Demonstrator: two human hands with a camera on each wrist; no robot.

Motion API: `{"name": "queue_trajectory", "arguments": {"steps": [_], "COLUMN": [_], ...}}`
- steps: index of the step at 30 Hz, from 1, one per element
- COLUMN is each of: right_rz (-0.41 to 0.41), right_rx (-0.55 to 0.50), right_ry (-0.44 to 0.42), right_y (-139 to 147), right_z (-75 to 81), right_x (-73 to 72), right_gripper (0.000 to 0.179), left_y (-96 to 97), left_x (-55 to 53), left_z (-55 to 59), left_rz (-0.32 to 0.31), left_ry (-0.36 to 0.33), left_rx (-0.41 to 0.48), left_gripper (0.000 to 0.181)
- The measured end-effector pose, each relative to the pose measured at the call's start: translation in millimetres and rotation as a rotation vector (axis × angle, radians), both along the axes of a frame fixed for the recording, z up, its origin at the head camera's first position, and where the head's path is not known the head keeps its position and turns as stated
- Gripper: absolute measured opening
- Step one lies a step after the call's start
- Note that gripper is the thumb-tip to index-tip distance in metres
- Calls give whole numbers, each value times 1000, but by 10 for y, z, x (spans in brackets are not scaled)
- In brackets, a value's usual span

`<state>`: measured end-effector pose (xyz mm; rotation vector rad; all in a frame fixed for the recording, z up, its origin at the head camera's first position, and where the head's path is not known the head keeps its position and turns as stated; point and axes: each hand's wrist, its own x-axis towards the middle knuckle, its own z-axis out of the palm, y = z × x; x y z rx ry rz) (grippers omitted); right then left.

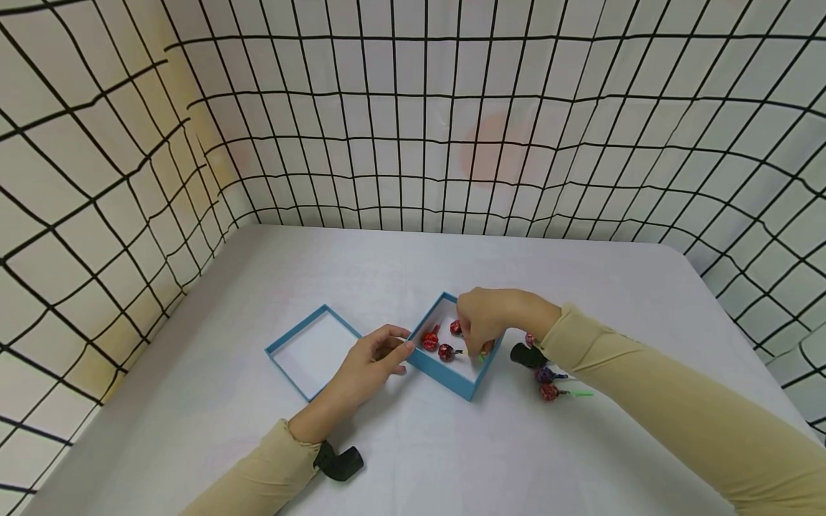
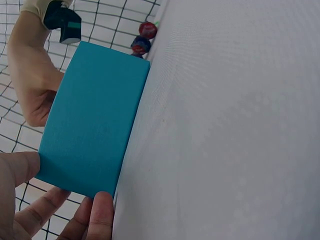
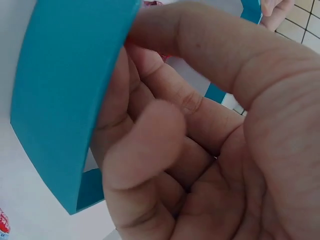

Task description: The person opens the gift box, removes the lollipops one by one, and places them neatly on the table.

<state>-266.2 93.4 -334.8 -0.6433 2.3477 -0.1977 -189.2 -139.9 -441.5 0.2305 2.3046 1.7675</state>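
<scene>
A blue box (image 1: 442, 371) with a white inside stands open on the white table, several wrapped lollipops in it, among them a red one (image 1: 430, 341) and a dark red one (image 1: 446, 352). At its left corner my left hand (image 1: 371, 358) grips the wall between thumb and fingers, as the left wrist view also shows. Reaching in over the right side, my right hand (image 1: 485, 315) pinches downward at a lollipop (image 1: 487, 347) with a green stick. The box wall (image 3: 65, 90) hides those fingertips in the right wrist view.
A blue-rimmed lid (image 1: 277, 347) lies left of the box, white inside up. To the right, under the right sleeve, are more lollipops, including a red one (image 1: 548, 391) with a green stick. Black netting (image 1: 424, 143) surrounds the table at back and sides.
</scene>
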Motion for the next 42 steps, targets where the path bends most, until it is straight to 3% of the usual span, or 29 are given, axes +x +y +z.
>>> {"name": "queue_trajectory", "arguments": {"steps": [12, 42], "right_rz": [26, 46], "right_rx": [-71, -267], "right_ry": [52, 108], "right_y": [82, 626], "right_z": [47, 274], "right_x": [3, 35], "right_gripper": [22, 11], "left_y": [1, -13], "left_x": [3, 4], "left_z": [8, 15], "left_rz": [4, -4], "left_ry": [8, 13], "left_rx": [-12, -12], "left_gripper": [32, 34]}}
